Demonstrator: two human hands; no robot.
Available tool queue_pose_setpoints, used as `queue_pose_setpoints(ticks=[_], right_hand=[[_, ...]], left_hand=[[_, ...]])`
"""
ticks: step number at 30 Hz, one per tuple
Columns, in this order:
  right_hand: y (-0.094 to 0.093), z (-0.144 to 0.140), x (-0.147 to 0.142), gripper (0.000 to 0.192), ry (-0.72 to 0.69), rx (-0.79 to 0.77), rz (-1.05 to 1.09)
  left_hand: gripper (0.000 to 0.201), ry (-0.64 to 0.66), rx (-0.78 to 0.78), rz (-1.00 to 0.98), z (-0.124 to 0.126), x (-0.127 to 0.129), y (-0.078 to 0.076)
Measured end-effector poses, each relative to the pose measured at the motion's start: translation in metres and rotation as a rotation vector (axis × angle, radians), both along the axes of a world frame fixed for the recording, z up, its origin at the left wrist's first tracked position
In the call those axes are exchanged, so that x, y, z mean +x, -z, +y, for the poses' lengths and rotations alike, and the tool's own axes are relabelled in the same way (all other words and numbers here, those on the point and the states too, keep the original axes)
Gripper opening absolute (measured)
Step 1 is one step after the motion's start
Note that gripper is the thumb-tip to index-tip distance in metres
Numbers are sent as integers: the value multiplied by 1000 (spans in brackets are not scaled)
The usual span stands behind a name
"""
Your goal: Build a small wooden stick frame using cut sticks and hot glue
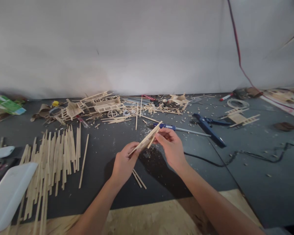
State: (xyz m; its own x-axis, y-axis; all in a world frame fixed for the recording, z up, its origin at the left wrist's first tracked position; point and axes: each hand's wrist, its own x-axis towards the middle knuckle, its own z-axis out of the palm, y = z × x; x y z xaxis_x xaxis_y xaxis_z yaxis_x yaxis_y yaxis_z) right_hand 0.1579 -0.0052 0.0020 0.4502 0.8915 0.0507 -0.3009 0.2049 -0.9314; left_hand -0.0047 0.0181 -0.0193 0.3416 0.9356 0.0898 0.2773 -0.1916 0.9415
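Observation:
My left hand (124, 161) grips the near end of a small flat piece made of thin wooden sticks (145, 142), held tilted above the dark table. At its far right side, my right hand (171, 145) pinches a short wooden stick (151, 141) that lies close along the piece. Whether the stick is fixed to it I cannot tell, as my fingers hide part of both. Below my left hand, a pair of loose sticks (139, 179) rests on the table. Just beyond my right hand lies a blue-handled screwdriver (168, 126) with a long metal shaft.
Many wooden sticks (56, 156) are spread at left beside a white case (12, 195). Small stick-built models (107, 105) and offcuts line the back. On the right are a dark blue tool (209, 130), a black cable (210, 163) and a ladder-like stick model (243, 118).

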Motion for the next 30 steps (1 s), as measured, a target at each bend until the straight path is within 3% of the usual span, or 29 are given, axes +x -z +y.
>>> queue_pose_setpoints(ticks=[30], right_hand=[[1,1,-2,20,18,-38,57]], left_hand=[[22,14,37,30,-2,0,-4]])
